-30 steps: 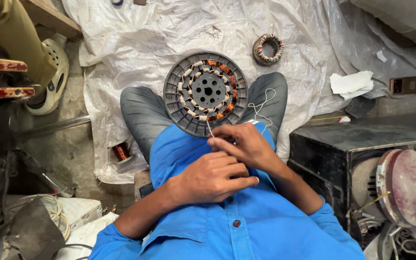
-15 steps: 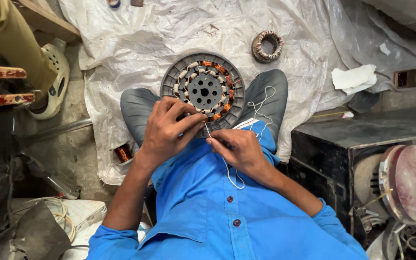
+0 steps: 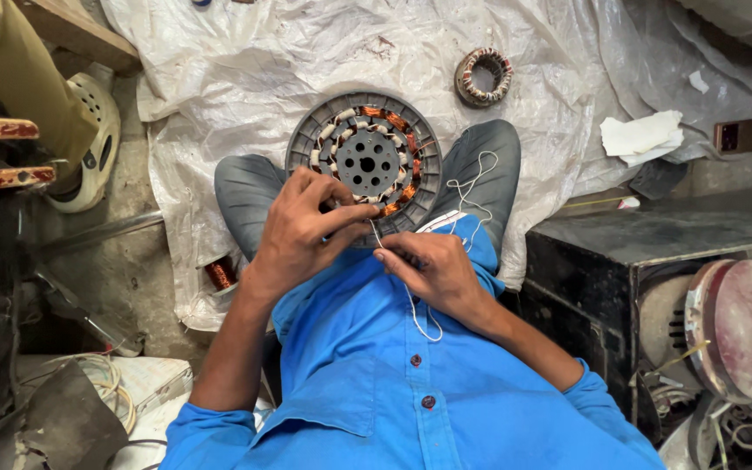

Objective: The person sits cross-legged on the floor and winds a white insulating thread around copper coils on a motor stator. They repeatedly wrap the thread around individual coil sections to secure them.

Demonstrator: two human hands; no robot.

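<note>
The left hand [image 3: 306, 231] has come up to the stator [image 3: 365, 164]; both it and the right hand [image 3: 433, 270] pinch white thread [image 3: 376, 237].

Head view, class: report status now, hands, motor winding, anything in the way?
Left hand on stator rim. Right hand pinching white thread. Nothing blocking the stator.

The round grey metal stator disc [image 3: 365, 163] carries a ring of copper-orange wire coils banded with white and cream tape around a grey perforated hub. The thin white cotton string [image 3: 468, 187] loops pale against the dark grey trousers [image 3: 245, 191]. The bright blue buttoned shirt [image 3: 393, 374] has dark red buttons. The crinkled white plastic sheet [image 3: 306, 52] bears brownish stains. The small spool of copper wire [image 3: 220, 274] glints reddish-brown.
</note>
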